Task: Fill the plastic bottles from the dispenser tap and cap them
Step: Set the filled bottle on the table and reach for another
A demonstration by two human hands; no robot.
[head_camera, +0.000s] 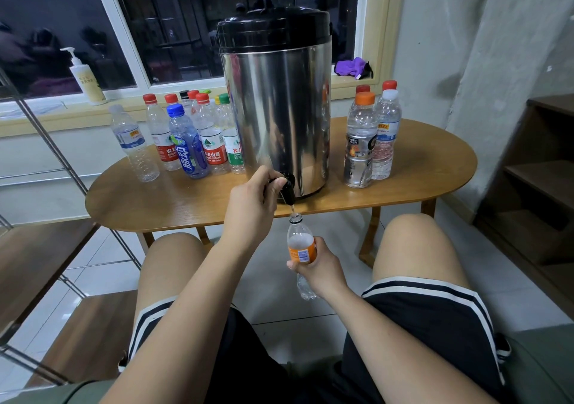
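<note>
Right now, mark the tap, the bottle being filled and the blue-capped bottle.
tap (pixel 289 193): head view, on the black spout.
bottle being filled (pixel 302 251): head view, on its orange label.
blue-capped bottle (pixel 189 150): head view, on its blue label.

Head-worn camera looks forward and down, close to the dispenser (pixel 276 108).

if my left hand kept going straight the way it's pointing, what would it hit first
Your left hand grips the tap lever; straight on, it would probably meet the steel dispenser wall just behind it, though depth is hard to judge.
</note>
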